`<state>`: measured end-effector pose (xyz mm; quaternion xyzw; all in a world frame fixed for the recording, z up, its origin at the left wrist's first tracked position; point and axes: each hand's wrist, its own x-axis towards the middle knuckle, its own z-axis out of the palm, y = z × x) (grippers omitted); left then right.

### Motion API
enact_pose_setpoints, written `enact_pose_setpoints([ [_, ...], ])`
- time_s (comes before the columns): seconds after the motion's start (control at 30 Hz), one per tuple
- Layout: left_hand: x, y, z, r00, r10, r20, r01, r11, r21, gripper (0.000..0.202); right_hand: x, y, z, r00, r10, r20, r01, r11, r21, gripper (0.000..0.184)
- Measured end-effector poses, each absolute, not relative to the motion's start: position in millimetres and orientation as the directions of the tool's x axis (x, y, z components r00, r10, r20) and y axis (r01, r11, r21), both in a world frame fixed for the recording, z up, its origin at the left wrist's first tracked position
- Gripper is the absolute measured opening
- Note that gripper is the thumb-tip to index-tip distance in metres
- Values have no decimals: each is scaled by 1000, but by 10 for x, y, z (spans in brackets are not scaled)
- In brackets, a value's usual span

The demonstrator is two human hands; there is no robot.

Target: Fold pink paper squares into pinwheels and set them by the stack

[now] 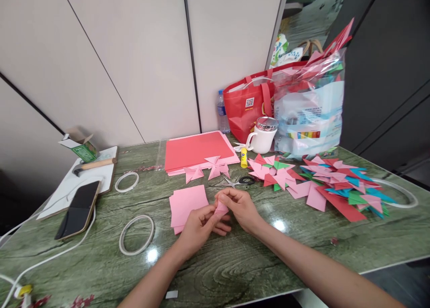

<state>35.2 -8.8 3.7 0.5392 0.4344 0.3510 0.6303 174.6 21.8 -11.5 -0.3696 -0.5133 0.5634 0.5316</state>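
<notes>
My left hand (200, 226) and my right hand (240, 208) meet over the green table (235, 263), both pinched on a small folded pink paper piece (221, 208). Just left of them lies a small stack of pink paper squares (186, 204). Beyond the hands sit two finished pink pinwheels (208, 168) on the front edge of a pile of red and pink sheets (198, 150). A pair of scissors (239, 181) lies just past my right hand.
A heap of pink, red, blue and green pinwheels (322, 184) spreads to the right. Behind stand a white mug (263, 136), a yellow glue stick (243, 157), a red bag (249, 103), a plastic bag (311, 110) and a bottle (222, 111). Left: phone (78, 208), hammer (94, 165), tape rings (137, 234).
</notes>
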Motion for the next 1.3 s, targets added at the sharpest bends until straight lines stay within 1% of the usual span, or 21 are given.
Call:
enact_pose_setpoints([
  [0.17, 354, -84, 13, 275, 946, -170, 16, 172, 985, 39, 1719, 217, -99, -149, 983, 103, -226, 68, -972, 21],
  [0.3, 318, -48, 3, 225, 966, -128, 76, 114, 991, 37, 1712, 211, -107, -260, 960, 101, -242, 37, -970, 21],
  [0.37, 310, -41, 1, 216, 969, -119, 89, 101, 991, 34, 1714, 216, -130, -297, 948, 113, -208, 51, -977, 21],
  [0.47, 318, -56, -5, 207, 971, -121, 103, 102, 989, 31, 1716, 230, -168, -292, 949, 118, -128, 83, -988, 29],
  [0.53, 330, -72, -11, 203, 973, -113, 114, 91, 989, 30, 1713, 234, -182, -281, 954, 105, -82, 85, -993, 31],
  [0.6, 339, -81, -17, 191, 975, -112, 102, 93, 990, 30, 1706, 230, -181, -278, 956, 98, -66, 83, -994, 31],
  [0.73, 337, -66, -8, 134, 981, -143, 5, 143, 990, 25, 1694, 212, -157, -323, 940, 112, -96, 85, -992, 29],
  [0.8, 316, -41, 11, 106, 985, -139, 6, 139, 990, 21, 1692, 209, -149, -320, 943, 91, -92, 64, -994, 30],
  [0.9, 239, 25, 47, 57, 994, -89, 106, 82, 991, 17, 1698, 221, -149, -241, 971, 2, -145, -34, -989, 33],
  [0.93, 202, 54, 56, 28, 999, -46, 155, 41, 987, 17, 1703, 231, -152, -199, 979, -35, -182, -73, -981, 34],
  [1.0, 117, 117, 61, -13, 997, 78, 298, -71, 952, 32, 1719, 259, -158, -108, 990, -90, -251, -115, -961, 37],
  [1.07, 35, 173, 46, -1, 981, 192, 484, -167, 859, 48, 1746, 294, -159, -31, 994, -105, -299, -109, -948, 39],
  [1.1, 1, 194, 33, 30, 976, 216, 555, -196, 809, 53, 1762, 312, -156, 1, 994, -106, -320, -100, -942, 39],
  [1.17, -47, 221, 0, 125, 968, 220, 640, -248, 727, 62, 1796, 342, -137, 59, 994, -97, -369, -68, -927, 38],
  [1.23, -71, 233, -28, 202, 962, 185, 690, -274, 670, 66, 1827, 359, -103, 102, 993, -59, -431, -9, -903, 34],
  [1.3, -77, 240, -42, 236, 960, 148, 719, -275, 638, 65, 1847, 362, -68, 108, 994, -7, -471, 45, -881, 41],
])
